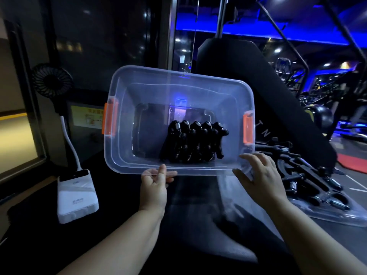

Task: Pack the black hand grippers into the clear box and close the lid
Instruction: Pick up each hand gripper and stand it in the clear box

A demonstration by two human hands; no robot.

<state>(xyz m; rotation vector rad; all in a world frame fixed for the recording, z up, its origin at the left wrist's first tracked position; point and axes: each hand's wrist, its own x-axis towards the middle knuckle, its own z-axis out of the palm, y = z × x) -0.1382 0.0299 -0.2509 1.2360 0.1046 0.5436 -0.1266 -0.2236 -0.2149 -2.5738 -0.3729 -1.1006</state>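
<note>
left hand [154, 185] pinching near rim of clear orange-latched plastic box [123, 151] | right hand [262, 175] spread on corner | i'm judging it slick, flexing under black sprung hand grippers [194, 141]

A single wide-angle camera rides on the person's head and looks forward and down along both forearms, which enter from the bottom edge. It sits close. The left hand [155, 183] and right hand [260, 175] fall just below the middle, and the clear box [178, 90] fills the centre. Its open top faces the lens, so the hand grippers [193, 141] inside show. The lens bends lines near the borders. A black fan [52, 80] and white power bank [76, 197] lie at the left, a clear tray [327, 213] at the right. The blue-lit gym recedes beyond, along the top.
</note>
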